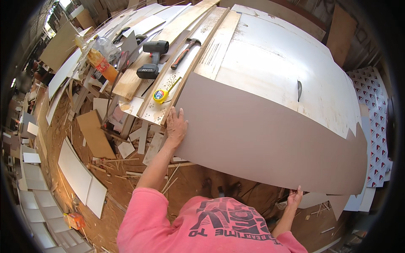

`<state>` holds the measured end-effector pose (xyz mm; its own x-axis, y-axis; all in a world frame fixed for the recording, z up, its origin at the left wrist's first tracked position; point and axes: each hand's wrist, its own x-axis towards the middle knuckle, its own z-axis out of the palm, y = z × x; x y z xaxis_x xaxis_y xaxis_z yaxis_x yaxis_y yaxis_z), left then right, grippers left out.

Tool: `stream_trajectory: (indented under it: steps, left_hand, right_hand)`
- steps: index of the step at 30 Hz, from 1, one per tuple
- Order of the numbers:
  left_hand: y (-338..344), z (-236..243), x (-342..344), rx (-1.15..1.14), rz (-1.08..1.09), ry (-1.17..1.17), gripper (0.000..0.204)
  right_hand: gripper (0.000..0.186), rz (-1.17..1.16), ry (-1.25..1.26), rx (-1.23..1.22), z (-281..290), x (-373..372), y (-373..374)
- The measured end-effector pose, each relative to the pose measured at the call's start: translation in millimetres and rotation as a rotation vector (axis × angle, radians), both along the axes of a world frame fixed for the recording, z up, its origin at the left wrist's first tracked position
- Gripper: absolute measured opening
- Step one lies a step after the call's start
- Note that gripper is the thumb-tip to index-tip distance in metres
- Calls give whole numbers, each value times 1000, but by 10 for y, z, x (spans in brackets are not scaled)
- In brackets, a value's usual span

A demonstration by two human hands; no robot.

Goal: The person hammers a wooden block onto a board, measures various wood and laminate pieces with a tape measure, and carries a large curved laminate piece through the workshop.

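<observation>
A large grey-brown laminate sheet (261, 126) lies over the front of a white-topped workbench (274, 50), its near edge overhanging. My left hand (176, 126) rests at the sheet's left edge with its fingers stretched out, beside the end of a wooden strip. At the near right edge, my right hand (295, 196) pinches the sheet, with part of the fingers hidden beneath it. Left of the sheet lie a yellow tape measure (160, 96), partly drawn out, a hammer (185, 54) and a black cordless drill (153, 60). A dark curved blade-like piece (299, 90) sits on the white surface.
An orange-filled bottle (103, 65) stands on the bench's left side. Board offcuts (96, 134) and wood strips litter the brown floor at left. A patterned sheet (370, 122) leans at the right. White cabinet-like frames (40, 211) stand at lower left.
</observation>
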<state>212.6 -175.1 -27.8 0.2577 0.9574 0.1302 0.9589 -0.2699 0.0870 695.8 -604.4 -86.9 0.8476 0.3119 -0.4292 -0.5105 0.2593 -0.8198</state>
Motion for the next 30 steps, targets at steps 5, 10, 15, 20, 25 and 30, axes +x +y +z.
stream_trajectory:
  steps: [5,10,15,20,25,30]
  left_hand:
    - [-11,-282,22,77,-168,33,51]
    - [259,-374,118,115,-270,-197,50]
    - [402,-422,112,107,-269,-219,50]
    - [570,-411,118,39,-265,-156,52]
    - [644,-416,125,9,-266,-169,53]
    - [690,-361,155,66,-293,-155,51]
  right_hand:
    - [38,-38,-11,-4,-68,15,64]
    - [32,79,27,-2,-161,-97,17]
    - [24,246,106,-20,173,-899,468]
    - [32,290,87,-51,215,-890,510]
    - [30,268,145,-60,218,-895,487]
    - [26,273,189,-27,230,-892,489]
